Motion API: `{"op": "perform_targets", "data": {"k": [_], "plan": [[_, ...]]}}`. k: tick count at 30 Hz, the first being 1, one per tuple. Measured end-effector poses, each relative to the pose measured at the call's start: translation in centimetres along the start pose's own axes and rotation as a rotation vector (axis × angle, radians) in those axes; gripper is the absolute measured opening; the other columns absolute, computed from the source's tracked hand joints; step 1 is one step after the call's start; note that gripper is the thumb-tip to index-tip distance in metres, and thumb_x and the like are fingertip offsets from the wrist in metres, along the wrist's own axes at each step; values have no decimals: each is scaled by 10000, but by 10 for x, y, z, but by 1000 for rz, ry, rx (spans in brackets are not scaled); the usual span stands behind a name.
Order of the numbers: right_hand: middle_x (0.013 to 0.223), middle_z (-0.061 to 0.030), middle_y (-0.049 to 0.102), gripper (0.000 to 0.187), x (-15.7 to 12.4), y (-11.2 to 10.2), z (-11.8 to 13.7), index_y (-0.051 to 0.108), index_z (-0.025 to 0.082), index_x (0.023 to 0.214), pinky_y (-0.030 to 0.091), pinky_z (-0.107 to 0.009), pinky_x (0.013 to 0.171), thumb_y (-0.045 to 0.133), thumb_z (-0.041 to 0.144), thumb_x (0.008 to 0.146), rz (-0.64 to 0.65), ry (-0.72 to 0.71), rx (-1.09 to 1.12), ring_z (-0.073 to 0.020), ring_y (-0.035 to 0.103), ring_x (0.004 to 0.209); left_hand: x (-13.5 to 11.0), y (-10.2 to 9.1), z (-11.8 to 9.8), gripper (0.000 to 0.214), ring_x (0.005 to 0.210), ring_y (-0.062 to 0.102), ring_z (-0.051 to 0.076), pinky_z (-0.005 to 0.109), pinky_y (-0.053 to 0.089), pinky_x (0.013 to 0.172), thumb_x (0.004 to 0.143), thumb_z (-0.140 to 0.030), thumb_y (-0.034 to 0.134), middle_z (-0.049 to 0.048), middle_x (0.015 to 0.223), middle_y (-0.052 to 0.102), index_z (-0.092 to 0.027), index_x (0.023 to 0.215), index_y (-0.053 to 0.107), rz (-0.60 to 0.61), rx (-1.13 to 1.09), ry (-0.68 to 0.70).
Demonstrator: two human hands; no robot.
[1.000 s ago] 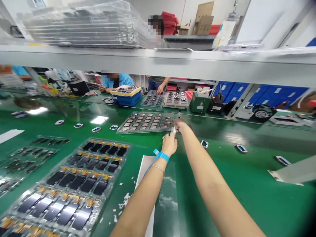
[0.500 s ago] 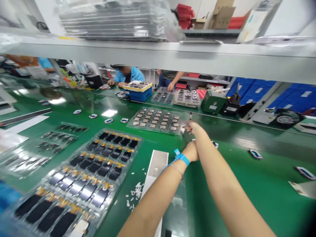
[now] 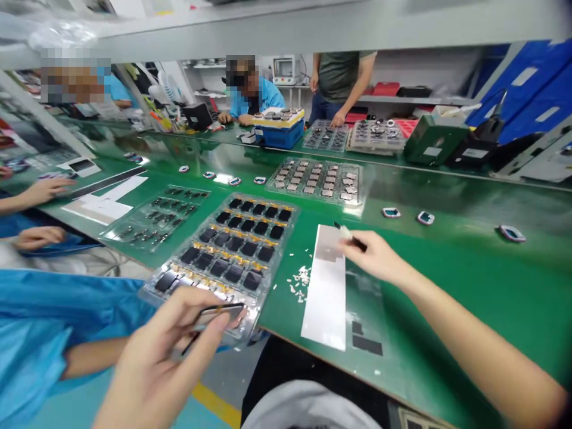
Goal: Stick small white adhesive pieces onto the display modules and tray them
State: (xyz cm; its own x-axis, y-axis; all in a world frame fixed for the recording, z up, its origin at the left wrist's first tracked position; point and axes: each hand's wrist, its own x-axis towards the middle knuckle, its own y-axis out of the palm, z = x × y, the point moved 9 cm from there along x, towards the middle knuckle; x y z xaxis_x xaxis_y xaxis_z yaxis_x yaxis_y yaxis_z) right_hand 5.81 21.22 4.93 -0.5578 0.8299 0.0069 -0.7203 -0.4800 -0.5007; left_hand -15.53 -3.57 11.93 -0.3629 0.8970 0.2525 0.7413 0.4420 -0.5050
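Observation:
My left hand [image 3: 165,351], at the lower left, pinches a small flat screen part [image 3: 220,312] with a dark rim and grey face. This part is tilted in front of the near corner of a clear tray [image 3: 286,262] of black screens with orange ribbons. My right hand [image 3: 373,253] is closed on a slim black tool [image 3: 357,243], blurred, with a pale tip or piece at its end; I cannot tell which. It is over the far end of a white strip [image 3: 324,298]. White scraps [image 3: 300,283] lie left of this strip.
A clear tray of pale metallic parts [image 3: 315,182] stands farther back. Oval-framed parts [image 3: 425,217] lie along the green bench. A co-worker's blue sleeve [image 3: 80,310] and hands [image 3: 40,237] are at left. A shelf beam [image 3: 286,36] crosses above.
My left hand has come back from beside my right hand to the lower left and now holds the screen part. My right hand has drawn nearer, over the white strip. The view has tilted down.

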Motion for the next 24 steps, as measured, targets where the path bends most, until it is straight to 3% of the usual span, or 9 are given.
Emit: {"op": "perform_targets", "data": {"k": [3,5,8,10,14,20,24], "plan": [[635,27,547,233,-62,47,22,658,176,672,353,-247,575,658,346,832,78,-65,46,-127,479,619,-6,41,39,64,751,669,170,246,555,644,892,-274,649,39,870,700,-210,895,646,109,-214,-96],[719,17,556,153,-90,71,36,685,192,800,360,-235,561,664,341,830,104,-103,117,-130,498,651,-4,70,54,156,669,610,140,231,525,626,883,-317,670,-3,725,613,-198,814,599,129,-399,-161],[816,15,562,192,-109,94,40,681,221,968,362,-221,540,709,297,794,68,-71,250,-106,473,616,-6,107,64,263,565,518,100,204,467,558,884,-382,684,-48,651,512,-200,776,526,219,-611,-237],[785,19,557,96,-114,101,37,664,215,871,372,-224,563,699,273,803,16,-61,290,-106,475,621,-12,121,65,279,568,516,98,204,458,554,887,-413,678,-46,670,514,-201,804,516,272,-658,-249],[715,22,545,126,-120,107,27,607,209,745,366,-226,575,639,254,858,-1,-53,231,-118,481,639,-28,132,68,244,635,551,115,227,464,604,892,-383,674,-18,735,560,-188,837,539,337,-666,-264],[728,15,549,171,-121,119,17,556,200,723,375,-216,571,614,271,867,188,18,242,-117,466,648,-44,134,69,175,718,543,125,244,434,671,929,-290,615,-16,775,555,-189,834,508,408,-586,-303],[610,61,417,209,-116,123,15,534,200,689,292,-213,502,631,295,847,214,63,346,-94,333,552,-45,136,73,234,689,556,126,240,442,639,924,-346,632,-25,735,544,-196,818,488,386,-626,-363]]}}
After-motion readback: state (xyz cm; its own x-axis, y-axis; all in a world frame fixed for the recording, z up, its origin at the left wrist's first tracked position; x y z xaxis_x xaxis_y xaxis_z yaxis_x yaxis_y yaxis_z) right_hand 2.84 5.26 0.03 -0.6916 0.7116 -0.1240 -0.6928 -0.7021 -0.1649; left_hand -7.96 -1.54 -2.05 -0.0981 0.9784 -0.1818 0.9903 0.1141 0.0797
